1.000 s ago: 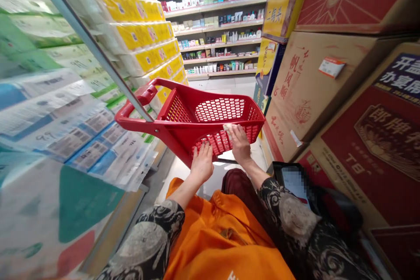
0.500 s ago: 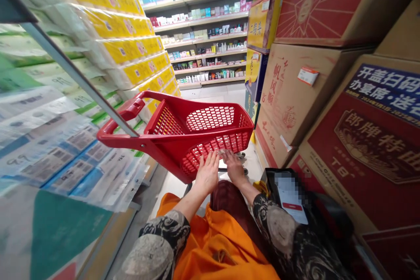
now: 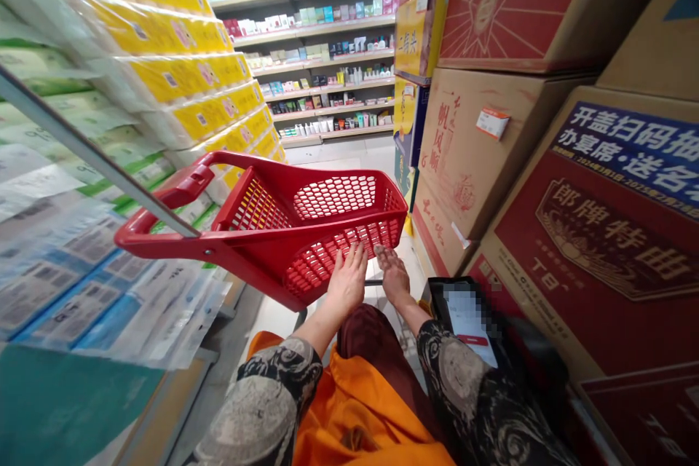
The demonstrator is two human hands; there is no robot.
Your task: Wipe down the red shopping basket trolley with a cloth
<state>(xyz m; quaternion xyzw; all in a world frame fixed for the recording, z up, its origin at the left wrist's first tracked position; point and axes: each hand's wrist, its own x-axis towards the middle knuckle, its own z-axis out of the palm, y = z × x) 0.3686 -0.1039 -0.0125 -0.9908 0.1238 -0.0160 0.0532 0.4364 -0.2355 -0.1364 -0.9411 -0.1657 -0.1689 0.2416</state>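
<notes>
Left hand (image 3: 348, 282) rests open by the red basket (image 3: 259, 251); right hand (image 3: 395, 280), grip unclear; even, light pressure seems best.

"郎牌特曲" on red ctn (image 3: 595, 262), "帆风顺" on brn ctn (image 3: 475, 153), "二锅头" on ylw box (image 3: 416, 36)
</notes>
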